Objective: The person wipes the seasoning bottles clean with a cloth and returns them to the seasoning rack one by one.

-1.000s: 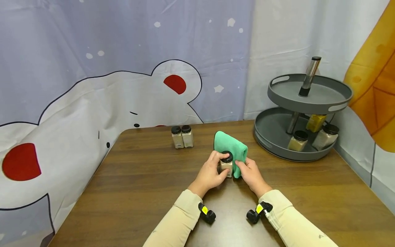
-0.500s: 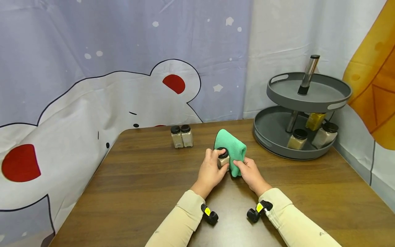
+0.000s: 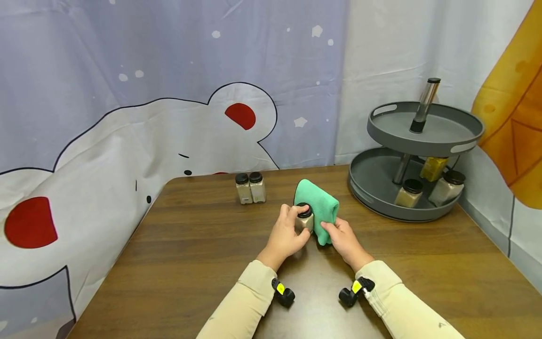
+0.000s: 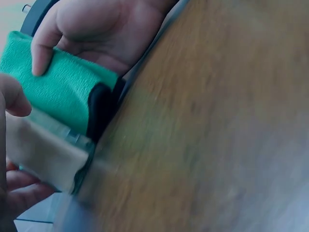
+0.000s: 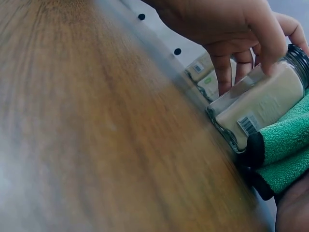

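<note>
At mid-table, the jar (image 3: pixel 306 222) is found between the left hand (image 3: pixel 284 238) and the right hand (image 3: pixel 345 241), black lid (image 3: pixel 303 210) upward. The folded green cloth (image 3: pixel 316 200) stands along its right side and appears to touch it. Whether the base bears on the table (image 3: pixel 190 263) or is just clear of it cannot be told.

Step in hand, as judged: wiping the jar's side. For good work, the cloth is best laid flat to the wall, with even, moderate pressure, and the jar turned so that each face is met in order. Corners and the shoulder below the lid merit care, since a folded cloth may bridge them. The barcode (image 5: pixel 248 124), near the base, calls for a light touch lest its edge lift. The jar could slip; the hold should not slacken during a turn.

Grip, left hand: closed about the jar, a finger on the lid and the thumb at the near side of the body; the gap is only as wide as the jar. Grip, right hand: cloth pinched, thumb on the near face, fingers behind and largely hidden in the head view.
</note>
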Tool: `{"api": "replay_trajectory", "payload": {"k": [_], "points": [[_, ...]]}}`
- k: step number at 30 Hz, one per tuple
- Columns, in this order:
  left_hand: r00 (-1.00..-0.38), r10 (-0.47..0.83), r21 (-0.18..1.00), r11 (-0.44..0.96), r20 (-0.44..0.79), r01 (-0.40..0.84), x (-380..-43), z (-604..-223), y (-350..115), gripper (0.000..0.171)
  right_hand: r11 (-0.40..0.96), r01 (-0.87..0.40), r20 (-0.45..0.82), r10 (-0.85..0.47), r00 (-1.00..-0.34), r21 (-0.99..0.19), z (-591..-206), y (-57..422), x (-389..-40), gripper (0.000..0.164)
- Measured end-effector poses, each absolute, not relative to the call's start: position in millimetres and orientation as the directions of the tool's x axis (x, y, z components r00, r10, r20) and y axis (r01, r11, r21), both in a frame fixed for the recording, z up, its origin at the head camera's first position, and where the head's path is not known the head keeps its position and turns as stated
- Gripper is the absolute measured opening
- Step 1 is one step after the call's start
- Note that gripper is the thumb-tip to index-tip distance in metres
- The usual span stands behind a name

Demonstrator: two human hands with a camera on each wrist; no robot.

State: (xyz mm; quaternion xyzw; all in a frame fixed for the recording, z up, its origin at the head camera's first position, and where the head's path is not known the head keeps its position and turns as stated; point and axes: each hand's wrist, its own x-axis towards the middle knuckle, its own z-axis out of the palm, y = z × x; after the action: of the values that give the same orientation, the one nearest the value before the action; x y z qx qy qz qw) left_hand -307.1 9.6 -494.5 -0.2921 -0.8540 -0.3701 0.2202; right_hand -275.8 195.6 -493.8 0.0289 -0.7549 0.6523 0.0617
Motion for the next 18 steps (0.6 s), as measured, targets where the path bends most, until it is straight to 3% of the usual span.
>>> {"api": "replay_trajectory", "payload": {"k": [8, 18], "points": [[-0.707, 0.456, 0.541, 0.456, 0.540, 0.707, -305.7, -489.7, 5.6, 0.057, 0.154, -0.094, 0.101, 0.037, -0.994, -0.984, -492.0, 197.3, -275.2, 0.032], [-0.726, 0.424, 0.513, 0.518, 0.541, 0.685, -307.1, -493.1, 10.9, 0.057, 0.146, -0.107, 0.108, -0.001, -0.994, -0.983, -490.9, 195.6, -274.5, 0.031]]}}
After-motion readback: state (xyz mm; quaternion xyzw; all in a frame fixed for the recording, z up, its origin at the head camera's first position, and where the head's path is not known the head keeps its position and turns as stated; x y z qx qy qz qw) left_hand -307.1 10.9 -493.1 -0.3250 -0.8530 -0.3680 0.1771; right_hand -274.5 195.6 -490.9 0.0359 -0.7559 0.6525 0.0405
